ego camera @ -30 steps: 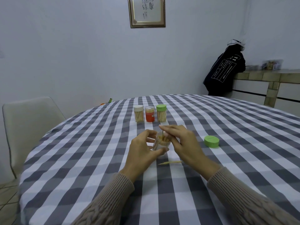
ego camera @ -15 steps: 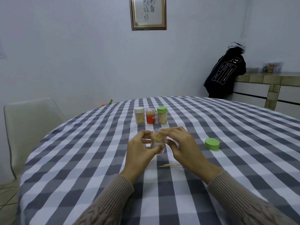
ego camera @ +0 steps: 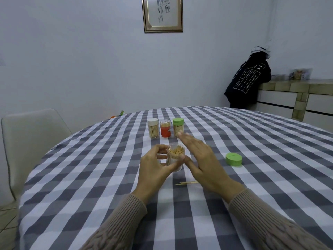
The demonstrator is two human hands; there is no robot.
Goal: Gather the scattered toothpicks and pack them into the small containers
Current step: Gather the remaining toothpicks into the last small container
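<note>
Left hand [ego camera: 155, 165] curled round clear, lidless container [ego camera: 175, 159] packed with toothpicks, frame centre. Right hand [ego camera: 203, 159] beside it, fingers straight, spread. Loose toothpicks [ego camera: 187, 183] lower centre; round green lid [ego camera: 233, 159] right. Broad checked cloth [ego camera: 270, 159] free toward right edge.

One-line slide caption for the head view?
Left hand grips open toothpick jar; right hand hovers flat, green lid aside.

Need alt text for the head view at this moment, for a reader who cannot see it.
The left hand grips an open clear container packed with toothpicks, while the right hand hovers beside it, fingers straight. A few loose toothpicks and a green lid lie on the checked tablecloth; three capped containers stand behind.
</note>
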